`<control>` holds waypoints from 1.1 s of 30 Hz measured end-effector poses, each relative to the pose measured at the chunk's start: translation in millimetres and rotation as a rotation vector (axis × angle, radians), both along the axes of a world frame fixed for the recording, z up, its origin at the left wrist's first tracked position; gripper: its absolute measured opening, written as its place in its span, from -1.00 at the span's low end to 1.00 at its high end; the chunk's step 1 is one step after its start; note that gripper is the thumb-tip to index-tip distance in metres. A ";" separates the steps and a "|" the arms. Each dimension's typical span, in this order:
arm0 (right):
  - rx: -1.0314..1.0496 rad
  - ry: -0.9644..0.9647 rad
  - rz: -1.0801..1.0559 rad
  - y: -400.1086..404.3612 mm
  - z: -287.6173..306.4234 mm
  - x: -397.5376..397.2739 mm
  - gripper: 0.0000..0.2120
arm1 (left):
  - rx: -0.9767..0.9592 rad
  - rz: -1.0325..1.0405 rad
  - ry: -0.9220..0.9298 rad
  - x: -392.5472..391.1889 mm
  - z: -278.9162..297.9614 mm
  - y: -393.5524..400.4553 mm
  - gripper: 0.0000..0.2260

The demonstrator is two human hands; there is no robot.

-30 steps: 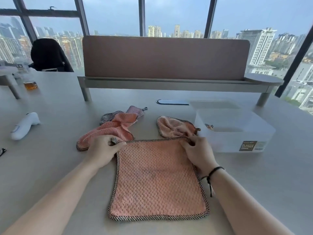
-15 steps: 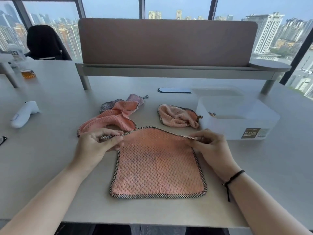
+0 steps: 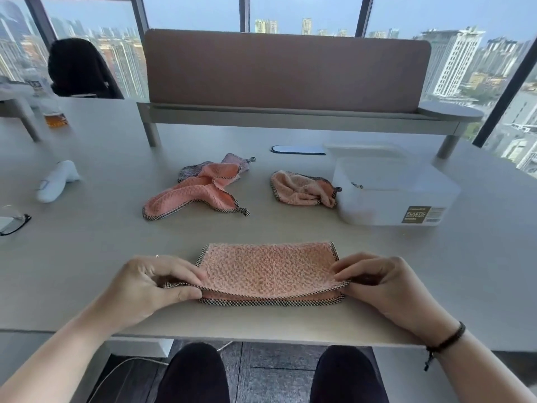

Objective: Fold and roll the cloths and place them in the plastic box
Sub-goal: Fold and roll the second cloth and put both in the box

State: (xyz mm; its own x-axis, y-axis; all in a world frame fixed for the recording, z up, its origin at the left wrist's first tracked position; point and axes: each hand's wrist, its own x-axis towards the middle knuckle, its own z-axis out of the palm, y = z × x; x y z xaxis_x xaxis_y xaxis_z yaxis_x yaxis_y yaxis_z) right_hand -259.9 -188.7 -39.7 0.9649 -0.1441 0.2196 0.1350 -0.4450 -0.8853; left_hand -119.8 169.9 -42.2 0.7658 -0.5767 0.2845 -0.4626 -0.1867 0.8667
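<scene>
- Here the folding step is in hand: the pink cloth (image 3: 266, 267) lies doubled over near the front edge of the tabletop (image 3: 290, 321), its top checked hem nearly lined up with the bottom one.
- The left hand (image 3: 148, 286) has its grip closed on the cloth's left corner, thumb below and fingers on top.
- The right hand (image 3: 386, 283) pinches the right corner the same way.
- Next, I judge, the hems need squaring and pressing flat, then rolling from one end.
- Two more cloths wait farther back: a crumpled orange one (image 3: 197, 196) and a bunched pale one (image 3: 302, 189) touching the plastic box (image 3: 395, 196).
- The box stands open to the right; only a small dark thing shows at its rim, and the rest I cannot make out.
</scene>
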 end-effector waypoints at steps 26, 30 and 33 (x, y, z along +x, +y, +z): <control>-0.924 0.222 0.215 69.0 5.0 66.4 -0.35 | 0.524 0.195 -0.157 51.8 11.9 -66.0 -0.88; -0.961 0.275 0.160 51.1 2.0 63.9 -0.29 | 0.489 0.222 -0.141 55.0 8.8 -59.2 -0.82; -0.963 0.332 0.150 45.8 0.0 64.0 -0.25 | 0.532 0.272 -0.174 51.0 8.2 -61.0 -0.84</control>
